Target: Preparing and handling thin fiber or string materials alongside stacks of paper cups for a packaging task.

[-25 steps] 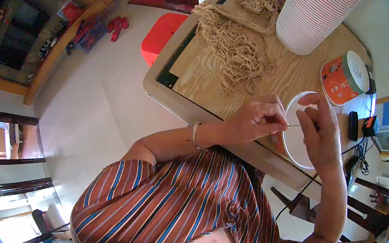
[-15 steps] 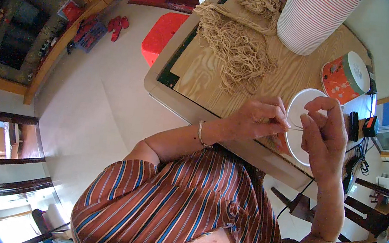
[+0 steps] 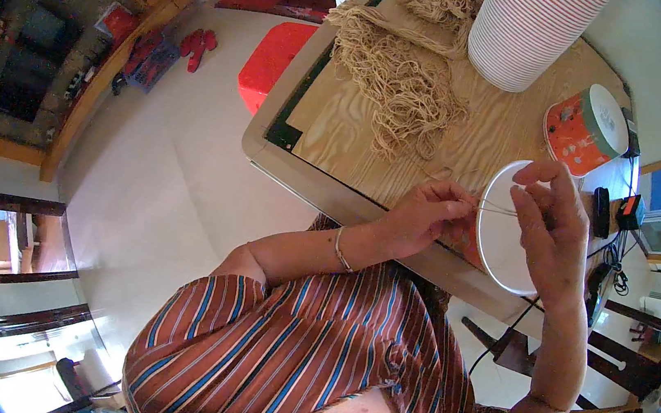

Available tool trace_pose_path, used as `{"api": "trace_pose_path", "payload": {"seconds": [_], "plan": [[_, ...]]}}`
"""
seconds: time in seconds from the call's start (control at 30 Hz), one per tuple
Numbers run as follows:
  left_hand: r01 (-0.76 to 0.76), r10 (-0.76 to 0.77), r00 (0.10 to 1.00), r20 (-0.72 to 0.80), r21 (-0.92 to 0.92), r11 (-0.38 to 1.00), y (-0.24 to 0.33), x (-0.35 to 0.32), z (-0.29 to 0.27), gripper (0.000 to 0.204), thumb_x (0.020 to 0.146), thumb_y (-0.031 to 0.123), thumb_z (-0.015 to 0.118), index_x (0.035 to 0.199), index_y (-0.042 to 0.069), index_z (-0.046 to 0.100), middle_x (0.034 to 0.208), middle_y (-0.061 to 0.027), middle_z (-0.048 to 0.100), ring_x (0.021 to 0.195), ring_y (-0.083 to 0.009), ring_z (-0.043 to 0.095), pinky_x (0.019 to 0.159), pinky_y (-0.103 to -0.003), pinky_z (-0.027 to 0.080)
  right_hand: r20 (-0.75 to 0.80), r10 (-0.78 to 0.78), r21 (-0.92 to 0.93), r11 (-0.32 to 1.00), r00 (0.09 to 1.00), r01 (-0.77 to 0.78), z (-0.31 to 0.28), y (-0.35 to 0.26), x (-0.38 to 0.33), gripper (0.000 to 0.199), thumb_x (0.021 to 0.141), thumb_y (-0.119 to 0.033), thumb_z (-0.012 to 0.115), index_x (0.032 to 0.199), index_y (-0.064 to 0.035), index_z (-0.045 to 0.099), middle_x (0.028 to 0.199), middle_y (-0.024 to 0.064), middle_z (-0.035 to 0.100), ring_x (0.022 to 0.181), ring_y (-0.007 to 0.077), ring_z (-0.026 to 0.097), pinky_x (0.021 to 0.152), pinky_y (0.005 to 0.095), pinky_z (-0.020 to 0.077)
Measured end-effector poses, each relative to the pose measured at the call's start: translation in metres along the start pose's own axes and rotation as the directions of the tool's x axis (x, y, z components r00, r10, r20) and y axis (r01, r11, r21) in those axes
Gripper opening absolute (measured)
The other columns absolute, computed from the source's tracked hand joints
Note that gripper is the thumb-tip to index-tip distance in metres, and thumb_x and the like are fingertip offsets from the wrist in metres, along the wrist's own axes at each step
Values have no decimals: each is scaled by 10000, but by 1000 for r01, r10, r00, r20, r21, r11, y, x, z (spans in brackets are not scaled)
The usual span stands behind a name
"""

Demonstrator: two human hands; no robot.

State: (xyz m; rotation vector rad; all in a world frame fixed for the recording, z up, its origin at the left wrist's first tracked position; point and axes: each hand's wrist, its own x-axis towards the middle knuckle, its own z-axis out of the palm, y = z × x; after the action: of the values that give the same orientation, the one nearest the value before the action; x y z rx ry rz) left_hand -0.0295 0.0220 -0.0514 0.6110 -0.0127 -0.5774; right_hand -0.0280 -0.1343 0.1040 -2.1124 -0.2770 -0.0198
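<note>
A thin strand of string spans the gap between my two hands, looking doubled. My left hand, bracelet at the wrist, pinches one end between thumb and fingers. Thumb and index finger of my right hand are bent toward each other around the other end. Just beneath the string stands a paper tub with a white rim and inside and an orange outer wall; my right hand covers part of its opening. Tangled beige yarn lies farther off on the wooden table.
A tall stack of white paper tubs rises at the table's far side. Right of it sits an orange and green tub with a pale top. Black cables and a small black box lie at the right edge. A red stool stands left.
My left hand has drawn a little leftward and down, away from the right hand. The span of string between them is longer.
</note>
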Motion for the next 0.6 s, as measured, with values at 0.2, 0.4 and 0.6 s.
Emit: {"api": "trace_pose_path", "payload": {"seconds": [0.2, 0.4, 0.6], "plan": [[4, 32, 997, -73, 448, 894, 18, -4, 2, 138, 903, 113, 600, 1028, 55, 602, 870, -23, 609, 716, -111, 579, 650, -254, 499, 15, -38, -58, 998, 999, 39, -3, -1, 5, 54, 877, -21, 584, 909, -40, 545, 711, 21, 512, 616, 73, 478, 545, 250, 400], [-569, 526, 732, 433, 813, 123, 58, -5, 14, 223, 865, 22, 578, 1084, 62, 599, 964, -48, 525, 875, -152, 560, 771, -291, 478, 2, -30, 18, 999, 1000, 30, -2, 6, 8, 46, 884, -24, 576, 915, -34, 542, 691, 12, 497, 599, 67, 421, 534, 246, 371], [-706, 334, 572, 749, 657, -266, 68, 48, 5, 282, 833, 55, 606, 1101, 129, 655, 1306, -95, 500, 1112, -288, 516, 906, -395, 456, 89, -57, -62, 996, 994, 63, -3, 8, 9, 46, 895, -24, 561, 932, -38, 538, 672, 8, 494, 603, 63, 426, 536, 244, 368]]}}
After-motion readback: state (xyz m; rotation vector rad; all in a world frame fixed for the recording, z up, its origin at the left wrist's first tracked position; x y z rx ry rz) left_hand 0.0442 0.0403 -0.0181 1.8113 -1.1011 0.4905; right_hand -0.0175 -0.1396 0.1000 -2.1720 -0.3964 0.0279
